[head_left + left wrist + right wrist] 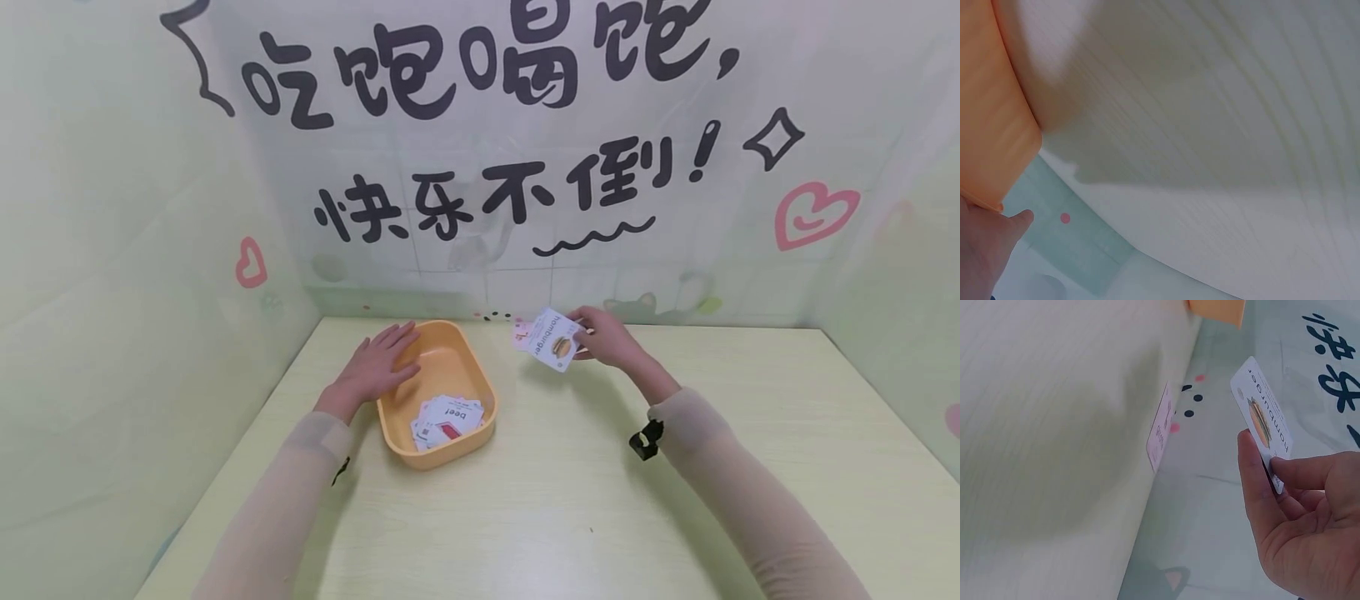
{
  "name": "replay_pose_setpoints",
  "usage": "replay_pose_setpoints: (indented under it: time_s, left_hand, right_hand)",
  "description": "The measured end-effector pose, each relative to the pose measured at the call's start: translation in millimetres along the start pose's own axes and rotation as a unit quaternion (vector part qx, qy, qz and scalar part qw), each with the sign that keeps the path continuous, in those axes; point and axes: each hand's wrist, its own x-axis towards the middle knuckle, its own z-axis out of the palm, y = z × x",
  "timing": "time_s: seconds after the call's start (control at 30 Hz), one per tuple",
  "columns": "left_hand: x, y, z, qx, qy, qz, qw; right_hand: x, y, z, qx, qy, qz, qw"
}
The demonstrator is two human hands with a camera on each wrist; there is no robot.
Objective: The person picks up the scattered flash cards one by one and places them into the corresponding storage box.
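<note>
My right hand [609, 340] pinches a white hamburger card [551, 343] by one edge, between thumb and fingers, above the table's back. In the right wrist view, a pinkish card [1160, 430] lies flat on the table, apart from that hand. An orange plastic tray [486, 385] stands left of it. Inside the tray's near end is a loose pile of cards [459, 414], a beef card uppermost. My left hand [373, 367] rests on the tray's left rim with its fingers extended. Only part of that hand shows in the left wrist view.
The pale wooden table [540, 517] ends at a printed wall cloth [480, 275] with large black lettering. More cloth rises along both sides. A black wrist strap [647, 439] hangs below the right sleeve.
</note>
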Motion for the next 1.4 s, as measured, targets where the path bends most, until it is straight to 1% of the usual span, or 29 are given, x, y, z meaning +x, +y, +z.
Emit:
replay_pose_setpoints:
  time_s: [0.2, 0.53, 0.73, 1.0, 1.23, 1.4]
  left_hand:
    - [0.5, 0.4, -1.2, -0.003, 0.001, -0.001, 1.0]
    - [0.2, 0.6, -2.1, -0.005, -0.001, -0.005, 1.0]
    - [-0.2, 1.8, -2.1, -0.007, -0.002, -0.008, 0.9999]
    - [1.4, -0.4, 0.6, -0.007, -0.003, -0.014, 0.9999]
    - [1.0, -0.2, 1.1, -0.012, 0.005, -0.009, 0.9999]
    - [0.6, -1.2, 1.0, -0.011, 0.004, -0.005, 0.9999]
  right_hand:
    - [-5.6, -19.7, 12.9, 0.007, -0.008, -0.024, 0.9997]
    - [-15.0, -53.7, 36.5, 0.014, -0.031, -0.08, 0.9962]
    - [-18.6, -67.2, 51.7, 0.02, -0.052, -0.096, 0.9938]
    - [-23.3, -75.1, 74.2, 0.013, -0.084, -0.1, 0.9914]
    - [-25.0, -75.2, 90.8, -0.001, -0.101, -0.093, 0.9906]
    - [-24.2, -72.5, 99.4, -0.01, -0.108, -0.089, 0.9901]
